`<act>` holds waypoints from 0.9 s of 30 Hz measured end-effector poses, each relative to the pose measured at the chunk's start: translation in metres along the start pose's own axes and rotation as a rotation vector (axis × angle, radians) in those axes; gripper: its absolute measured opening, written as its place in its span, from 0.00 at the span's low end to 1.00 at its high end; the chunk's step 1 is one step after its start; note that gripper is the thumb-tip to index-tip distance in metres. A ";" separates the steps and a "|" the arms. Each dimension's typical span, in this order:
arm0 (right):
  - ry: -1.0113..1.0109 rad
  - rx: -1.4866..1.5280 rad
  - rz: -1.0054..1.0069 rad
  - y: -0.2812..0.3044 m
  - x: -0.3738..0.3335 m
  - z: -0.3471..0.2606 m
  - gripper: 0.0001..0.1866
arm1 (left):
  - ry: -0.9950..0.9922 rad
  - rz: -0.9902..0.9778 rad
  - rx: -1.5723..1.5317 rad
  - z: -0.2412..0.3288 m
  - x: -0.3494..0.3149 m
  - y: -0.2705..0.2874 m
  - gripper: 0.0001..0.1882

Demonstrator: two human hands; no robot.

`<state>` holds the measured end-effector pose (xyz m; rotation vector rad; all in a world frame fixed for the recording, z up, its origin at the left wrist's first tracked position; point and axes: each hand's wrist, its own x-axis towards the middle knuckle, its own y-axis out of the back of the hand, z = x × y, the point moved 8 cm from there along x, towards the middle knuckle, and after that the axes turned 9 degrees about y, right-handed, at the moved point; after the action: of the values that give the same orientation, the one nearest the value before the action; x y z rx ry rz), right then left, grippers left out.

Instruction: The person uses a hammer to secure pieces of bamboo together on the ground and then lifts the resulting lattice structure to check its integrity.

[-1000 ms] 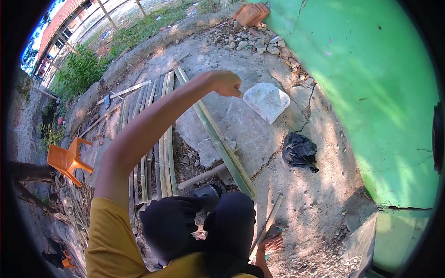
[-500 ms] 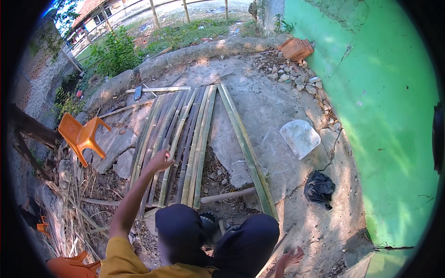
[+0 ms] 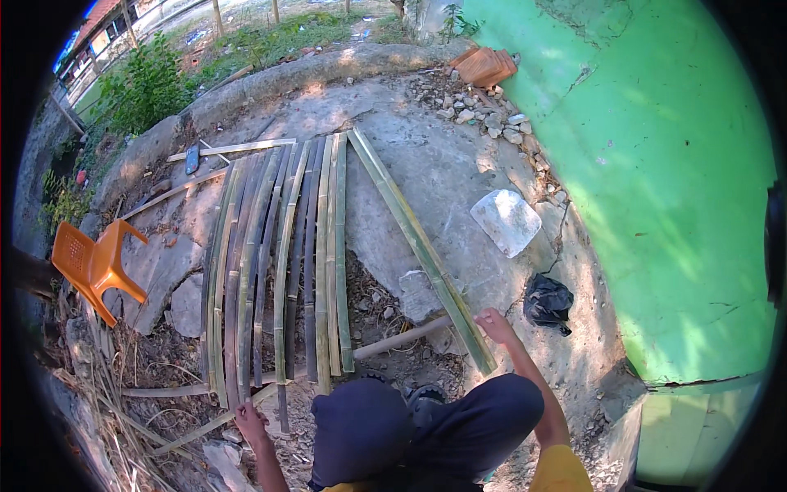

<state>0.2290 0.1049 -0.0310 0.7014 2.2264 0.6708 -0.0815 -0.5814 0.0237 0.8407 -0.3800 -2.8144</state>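
- My L hand (image 3: 252, 421), bottom L of view: fingers bent at the lower end of one of the bamboo strips (image 3: 321, 262); can't make out if they grip it.
- Strips lie side by side in a row, L of ctr, running away from me, lower ends uneven.
- My R hand (image 3: 495, 326): fingers partly curled at the R edge of a green bamboo piece (image 3: 425, 254), nr its lower end; can't make out if they're closed on it.
- That piece slants, apart from the row at my end, tops close tog.
- Wooden pole (image 3: 406, 337) runs crosswise under the strips.
- R of the green piece: whitish slab (image 3: 507, 221), black plastic bag (image 3: 548, 303), then green wall (image 3: 656, 205).
- Far L: orange plastic chair (image 3: 106, 254).
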 end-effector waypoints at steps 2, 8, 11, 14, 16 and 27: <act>0.017 0.034 -0.078 -0.010 -0.003 -0.009 0.37 | 0.389 0.016 -0.299 -0.049 -0.005 0.001 0.08; 0.017 0.163 -0.085 -0.031 -0.020 -0.030 0.43 | 0.076 0.051 -0.198 -0.064 -0.001 0.000 0.10; -0.022 0.304 -0.086 -0.037 -0.026 -0.032 0.43 | 0.213 0.024 -0.199 -0.093 0.000 0.003 0.11; -0.019 0.256 -0.083 -0.039 -0.028 -0.032 0.44 | 0.380 -0.045 -0.318 -0.114 0.002 0.007 0.20; 0.007 0.168 -0.066 -0.039 -0.030 -0.032 0.47 | 0.604 -0.251 -0.398 -0.120 0.001 0.000 0.40; 0.144 -0.116 0.194 -0.017 -0.051 -0.056 0.48 | 0.442 -0.451 -1.025 -0.088 0.046 -0.044 0.23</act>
<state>0.2138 0.0453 0.0166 0.8405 2.2452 0.9663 -0.0745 -0.5670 -0.0838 1.2701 1.3197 -2.4630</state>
